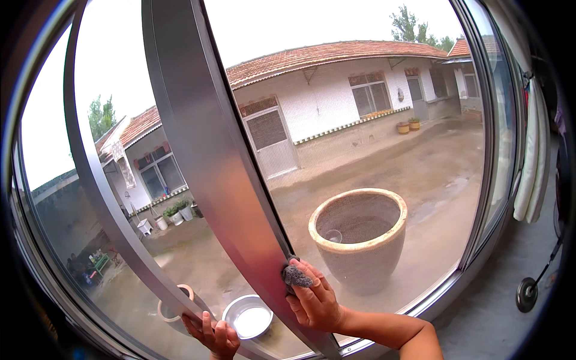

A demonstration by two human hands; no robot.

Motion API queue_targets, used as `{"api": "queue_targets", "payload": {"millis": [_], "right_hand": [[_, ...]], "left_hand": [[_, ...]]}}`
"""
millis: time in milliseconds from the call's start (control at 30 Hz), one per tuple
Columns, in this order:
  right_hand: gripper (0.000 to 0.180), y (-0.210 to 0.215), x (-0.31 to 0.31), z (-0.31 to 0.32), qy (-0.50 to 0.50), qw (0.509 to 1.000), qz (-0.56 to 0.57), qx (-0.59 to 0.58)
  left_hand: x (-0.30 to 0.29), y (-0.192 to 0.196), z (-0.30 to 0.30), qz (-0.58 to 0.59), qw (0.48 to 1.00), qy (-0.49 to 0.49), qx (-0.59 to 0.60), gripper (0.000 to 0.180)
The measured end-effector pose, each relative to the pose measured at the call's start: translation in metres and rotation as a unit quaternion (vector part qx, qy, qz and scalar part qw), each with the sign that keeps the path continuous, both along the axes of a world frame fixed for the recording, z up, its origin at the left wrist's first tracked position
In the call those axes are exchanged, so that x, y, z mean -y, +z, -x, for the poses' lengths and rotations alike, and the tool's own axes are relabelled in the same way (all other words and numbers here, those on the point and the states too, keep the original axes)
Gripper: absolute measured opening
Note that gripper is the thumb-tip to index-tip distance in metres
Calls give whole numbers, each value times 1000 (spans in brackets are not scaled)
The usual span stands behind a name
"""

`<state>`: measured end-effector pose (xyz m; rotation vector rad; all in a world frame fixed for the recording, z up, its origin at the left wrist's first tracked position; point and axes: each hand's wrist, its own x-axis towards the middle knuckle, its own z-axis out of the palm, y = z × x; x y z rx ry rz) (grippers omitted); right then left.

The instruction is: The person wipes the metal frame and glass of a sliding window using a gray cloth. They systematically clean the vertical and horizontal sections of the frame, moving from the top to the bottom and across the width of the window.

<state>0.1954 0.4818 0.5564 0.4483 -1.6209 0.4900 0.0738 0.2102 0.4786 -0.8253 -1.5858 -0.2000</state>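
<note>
My right hand presses a dark grey cloth against the inner edge of the wide metal window frame post. The cloth is bunched under the fingertips, beside the mesh-covered pane. Lower and to the left, my left hand rests its fingertips on the narrower metal frame bar. Its fingers are apart and hold nothing. Part of its palm is cut off by the lower edge of the picture.
Beyond the window lie a large clay vat, a metal basin and a white brick house with a tiled roof. Indoors on the right hang a pale curtain and a stand with a round weight.
</note>
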Motion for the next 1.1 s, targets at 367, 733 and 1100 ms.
{"api": "queue_targets", "payload": {"millis": [367,733,1100], "right_hand": [[27,65,-1,-2,-214,938,-270,-34],[28,221,0,8,-236,923,-287,-100],[24,418,-5,51,-322,854,-307,-272]], "left_hand": [[4,-8,2,4,999,-42,21,15],[-2,-27,7,-21,995,-88,29,16],[-5,-114,61,-19,996,-92,-5,48]]}}
